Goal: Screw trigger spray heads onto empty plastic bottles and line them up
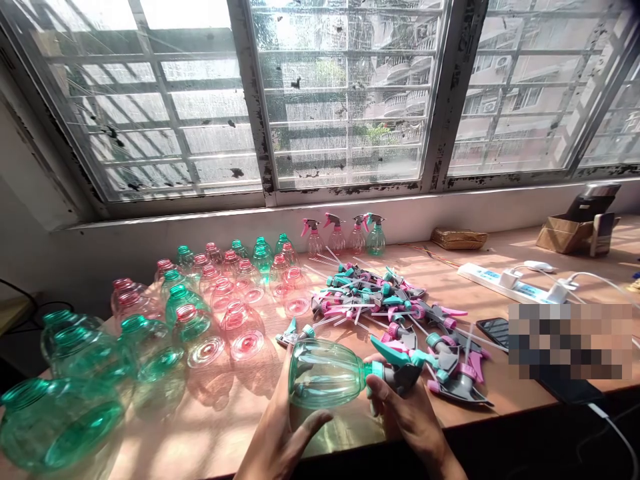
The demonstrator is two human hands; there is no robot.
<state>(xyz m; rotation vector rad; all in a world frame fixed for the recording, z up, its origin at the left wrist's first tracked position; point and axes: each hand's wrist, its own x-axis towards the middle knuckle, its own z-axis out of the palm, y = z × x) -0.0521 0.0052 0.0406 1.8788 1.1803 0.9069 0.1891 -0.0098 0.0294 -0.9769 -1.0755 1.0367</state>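
Observation:
A green clear spray bottle [327,373] lies sideways between my hands above the table's front edge. My left hand [280,427] supports its base end, thumb held away from the plastic and fingers hidden behind it. At the neck, my right hand [403,410] grips the collar of the teal and grey trigger sprayer [397,363], which sits on the bottle. A loose teal and grey sprayer head [295,332] rests just behind the bottle. Beyond my right hand, a heap of pink, teal and grey sprayer heads [380,293] with thin white tubes covers the table.
Several open green bottles [150,350] and pink bottles [243,330] stand on the left. Finished spray bottles [336,237] line the wall below the window. On the right are a power strip [510,283], a phone [493,330], a brown packet [459,239] and a cardboard box [557,233].

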